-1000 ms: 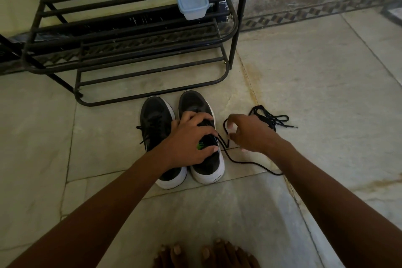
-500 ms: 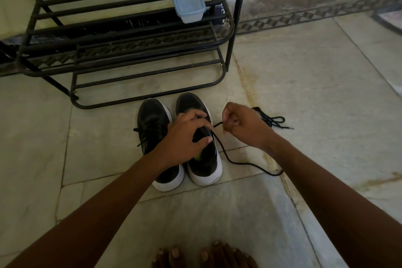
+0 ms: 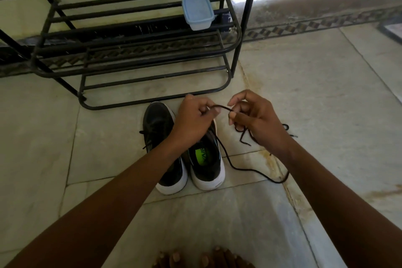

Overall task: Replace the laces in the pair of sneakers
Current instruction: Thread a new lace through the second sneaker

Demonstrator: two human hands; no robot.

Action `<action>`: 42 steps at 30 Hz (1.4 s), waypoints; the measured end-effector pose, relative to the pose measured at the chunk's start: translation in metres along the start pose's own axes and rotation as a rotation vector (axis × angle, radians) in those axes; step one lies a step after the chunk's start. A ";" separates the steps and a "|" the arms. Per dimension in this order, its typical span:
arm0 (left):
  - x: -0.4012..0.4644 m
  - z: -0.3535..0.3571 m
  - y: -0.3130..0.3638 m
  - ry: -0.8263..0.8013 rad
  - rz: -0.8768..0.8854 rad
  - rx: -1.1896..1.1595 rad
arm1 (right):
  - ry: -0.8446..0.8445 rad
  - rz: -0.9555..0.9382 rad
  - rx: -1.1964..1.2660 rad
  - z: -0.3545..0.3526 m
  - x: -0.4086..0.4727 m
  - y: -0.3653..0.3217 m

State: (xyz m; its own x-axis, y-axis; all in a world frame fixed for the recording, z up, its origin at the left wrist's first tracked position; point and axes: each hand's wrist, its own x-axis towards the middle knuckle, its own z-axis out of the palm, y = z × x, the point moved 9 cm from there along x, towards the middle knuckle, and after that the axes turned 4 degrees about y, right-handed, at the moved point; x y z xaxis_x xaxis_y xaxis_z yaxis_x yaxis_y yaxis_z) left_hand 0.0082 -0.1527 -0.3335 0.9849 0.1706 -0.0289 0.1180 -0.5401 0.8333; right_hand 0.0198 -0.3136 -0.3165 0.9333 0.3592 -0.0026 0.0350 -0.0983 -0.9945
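where it held the sneaker [image 3: 208, 159], left grip [image 3: 193, 117] now joins right grip [image 3: 252, 115] pinching lace [image 3: 219, 107].

Marble-tile floor [image 3: 304, 98] carries two black sneakers [image 3: 174, 159] under the hands' grip, slack lace [image 3: 250, 169] trailing right of it, black rack [image 3: 130, 61] beyond.

Both hands, left [image 3: 193, 118] and right [image 3: 256, 119], pinch a black lace [image 3: 243, 167] above two sneakers [image 3: 185, 159].
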 end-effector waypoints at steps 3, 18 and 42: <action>0.007 -0.015 -0.012 0.065 -0.286 -0.328 | -0.049 0.109 -0.133 0.002 -0.006 0.034; -0.002 -0.028 -0.024 -0.036 -0.231 0.113 | -0.065 0.116 -0.544 0.016 -0.002 0.036; -0.017 -0.025 -0.095 0.016 -0.489 0.155 | 0.014 0.183 -0.552 0.072 0.029 0.051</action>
State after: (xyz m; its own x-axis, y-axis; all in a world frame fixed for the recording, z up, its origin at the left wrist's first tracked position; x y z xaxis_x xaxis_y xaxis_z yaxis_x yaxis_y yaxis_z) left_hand -0.0229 -0.0838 -0.3979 0.8077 0.4462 -0.3855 0.5834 -0.5093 0.6327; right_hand 0.0230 -0.2410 -0.3747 0.9462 0.2787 -0.1641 0.0505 -0.6283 -0.7764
